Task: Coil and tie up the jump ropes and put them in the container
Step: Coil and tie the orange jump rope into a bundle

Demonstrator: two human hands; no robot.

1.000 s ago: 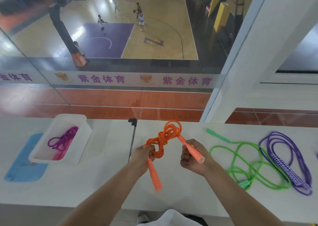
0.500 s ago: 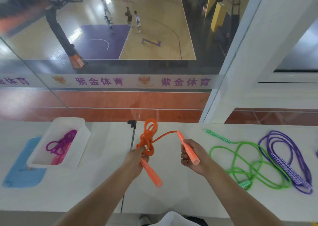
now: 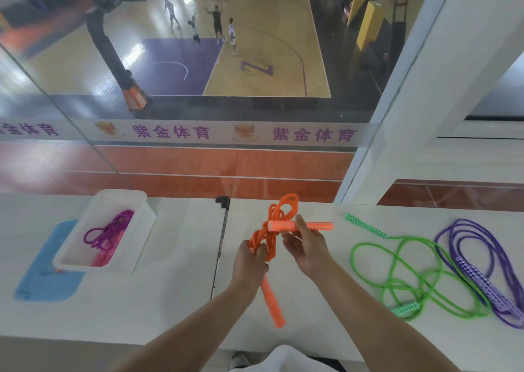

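Now left hand (image 3: 249,261) grip clasps orange rope (image 3: 279,215) coil; right hand (image 3: 304,247) pinches handle (image 3: 309,226) above.

We stand at a white counter (image 3: 170,286) behind glass, overlooking an indoor wooden basketball court (image 3: 263,45) with players: a sports hall.

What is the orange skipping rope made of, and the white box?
The orange jump rope, gripped by both hands, looks like smooth plastic or rubbery cord: it bends into soft loops, and its handles show a dotted grip pattern. The white rectangular container looks like thin, matte, slightly see-through plastic. Neither can be told for sure.
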